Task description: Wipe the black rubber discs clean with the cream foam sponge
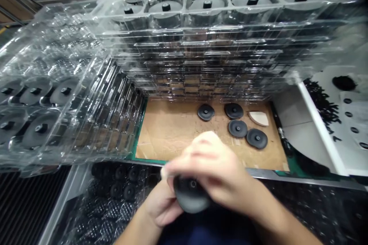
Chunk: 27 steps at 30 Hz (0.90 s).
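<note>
A dark grey rounded disc-like part with a small hub [191, 201] is held between both hands near the lower middle. My left hand [165, 203] grips its left edge, fingers closed. From above and the right, my right hand [214, 164] folds over the same part, its fingers bent and blurred; whether it also pinches something small is hidden. Beyond the hands, a similar dark part [206, 112] lies on the cardboard sheet [161, 126]. Three more such parts [237, 128] sit to its right, beside a pale wedge-shaped piece [258, 118].
Tall stacks of clear plastic trays [201, 42] rise behind the cardboard, and more trays [66, 111] stand at left, holding dark parts. At right, a white divider [322, 126] borders a surface with a pile of small black pieces [323, 101]. Another filled tray [112, 199] lies below, lower left.
</note>
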Tool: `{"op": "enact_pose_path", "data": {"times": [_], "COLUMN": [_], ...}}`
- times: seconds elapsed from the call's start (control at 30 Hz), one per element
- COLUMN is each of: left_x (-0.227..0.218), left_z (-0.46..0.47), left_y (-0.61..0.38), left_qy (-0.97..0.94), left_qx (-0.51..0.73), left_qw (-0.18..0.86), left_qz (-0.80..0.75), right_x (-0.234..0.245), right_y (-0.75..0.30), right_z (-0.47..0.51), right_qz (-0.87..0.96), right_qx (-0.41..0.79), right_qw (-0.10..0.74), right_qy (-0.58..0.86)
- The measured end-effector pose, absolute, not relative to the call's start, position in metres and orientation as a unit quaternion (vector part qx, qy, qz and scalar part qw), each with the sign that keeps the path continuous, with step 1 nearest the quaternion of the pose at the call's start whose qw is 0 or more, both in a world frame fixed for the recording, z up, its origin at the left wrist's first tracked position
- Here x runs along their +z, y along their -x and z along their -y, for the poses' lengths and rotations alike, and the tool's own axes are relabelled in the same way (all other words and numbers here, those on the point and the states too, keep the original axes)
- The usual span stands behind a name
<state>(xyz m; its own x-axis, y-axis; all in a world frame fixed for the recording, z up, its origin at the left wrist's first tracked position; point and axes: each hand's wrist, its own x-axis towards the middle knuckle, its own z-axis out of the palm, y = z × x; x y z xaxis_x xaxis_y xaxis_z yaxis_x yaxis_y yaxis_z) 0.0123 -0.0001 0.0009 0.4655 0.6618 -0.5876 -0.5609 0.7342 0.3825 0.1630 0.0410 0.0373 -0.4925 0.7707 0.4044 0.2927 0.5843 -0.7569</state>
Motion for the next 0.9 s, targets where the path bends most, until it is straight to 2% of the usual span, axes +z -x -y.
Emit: {"op": "enact_pose_path", "data": {"times": [0.07,0.17,0.33,0.57,0.7,0.8,0.83,0.9], "left_x": [0.002,0.004,0.004,-0.002,-0.007,-0.008,-0.008,-0.007], "left_z": [-0.001,-0.003,-0.007,-0.012,-0.009,-0.005,-0.005,-0.007], "left_y": [-0.011,-0.007,-0.003,0.002,0.005,0.006,0.006,0.005], "left_qy": [-0.05,-0.035,-0.043,-0.05,-0.045,-0.052,-0.061,-0.088], "left_qx": [0.34,0.353,0.362,0.373,0.368,0.375,0.378,0.385], "left_qw": [0.877,0.888,0.887,0.88,0.885,0.886,0.882,0.867], "left_qz": [-0.334,-0.291,-0.283,-0.289,-0.281,-0.27,-0.273,-0.304], "right_x": [0.018,-0.022,-0.074,-0.091,-0.079,-0.036,-0.018,0.014], "right_y": [-0.169,-0.177,-0.174,-0.164,-0.172,-0.174,-0.171,-0.161], "right_z": [-0.048,-0.052,-0.025,0.004,-0.019,-0.034,-0.036,-0.037], "right_qz": [0.737,0.665,0.669,0.665,0.668,0.679,0.694,0.771], "right_qx": [0.352,0.376,0.384,0.326,0.299,0.278,0.27,0.256], "right_qw": [0.375,0.301,0.251,0.21,0.215,0.261,0.286,0.354], "right_qy": [0.44,0.572,0.585,0.638,0.647,0.627,0.603,0.464]}}
